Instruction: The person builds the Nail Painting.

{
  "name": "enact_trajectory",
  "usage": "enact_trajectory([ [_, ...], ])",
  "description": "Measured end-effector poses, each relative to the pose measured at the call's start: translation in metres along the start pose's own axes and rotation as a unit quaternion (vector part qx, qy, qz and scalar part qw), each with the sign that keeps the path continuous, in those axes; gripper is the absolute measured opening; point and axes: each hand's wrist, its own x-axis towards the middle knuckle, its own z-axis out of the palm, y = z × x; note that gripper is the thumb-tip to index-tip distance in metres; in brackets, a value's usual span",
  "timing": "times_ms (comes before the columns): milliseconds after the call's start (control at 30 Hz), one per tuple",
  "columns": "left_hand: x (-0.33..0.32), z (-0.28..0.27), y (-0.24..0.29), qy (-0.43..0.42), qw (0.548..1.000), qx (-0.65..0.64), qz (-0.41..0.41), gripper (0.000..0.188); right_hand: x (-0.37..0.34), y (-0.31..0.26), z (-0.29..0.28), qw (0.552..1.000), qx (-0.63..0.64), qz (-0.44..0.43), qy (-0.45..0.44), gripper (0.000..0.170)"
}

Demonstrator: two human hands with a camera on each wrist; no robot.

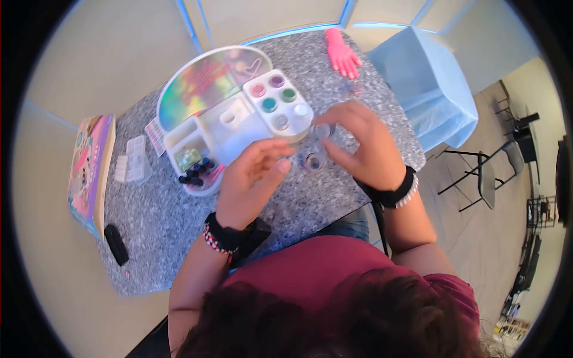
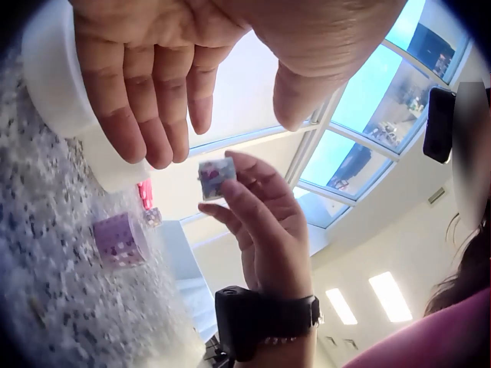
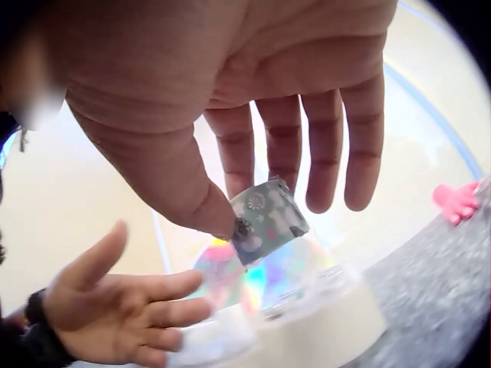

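Observation:
My right hand (image 1: 365, 146) pinches a small roll of patterned foil (image 3: 268, 218) between thumb and fingers, above the table. The roll is grey-green with white flower prints. My left hand (image 1: 253, 182) is held in the air beside it with fingers loosely extended and nothing in them; in the right wrist view its palm (image 3: 115, 318) faces the roll. A purple patterned roll (image 2: 121, 240) stands on the table below the hands. Left of it is a white kit case (image 1: 230, 128) with a shiny rainbow lid panel (image 1: 206, 86).
A tray of colored pots (image 1: 270, 105) sits on the case's right part; dark bottles (image 1: 194, 174) fill a left compartment. A pink model hand (image 1: 343, 56) lies at the far edge. Leftward are clear plastic boxes (image 1: 137, 158), a colorful box (image 1: 92, 170) and a black case (image 1: 116, 244).

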Motion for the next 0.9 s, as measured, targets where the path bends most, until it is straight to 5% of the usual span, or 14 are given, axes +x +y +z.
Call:
enact_trajectory([
  [133, -0.001, 0.000, -0.008, -0.008, 0.998, -0.053, -0.029, 0.038, -0.005, -0.029, 0.020, 0.994, 0.072, -0.072, -0.041, 0.038],
  [367, 0.003, -0.009, -0.003, -0.043, 0.996, -0.074, -0.039, 0.034, 0.002, -0.021, 0.014, 0.990, 0.094, -0.066, -0.080, 0.040],
  [733, -0.001, -0.008, 0.004, -0.057, 0.995, -0.055, -0.054, 0.039, -0.003, -0.023, 0.021, 0.992, 0.029, -0.066, 0.102, 0.030],
  [900, -0.006, -0.003, 0.011, -0.068, 0.996, 0.050, -0.004, 0.056, -0.003, -0.023, 0.033, 0.988, 0.029, -0.148, 0.020, 0.029],
])
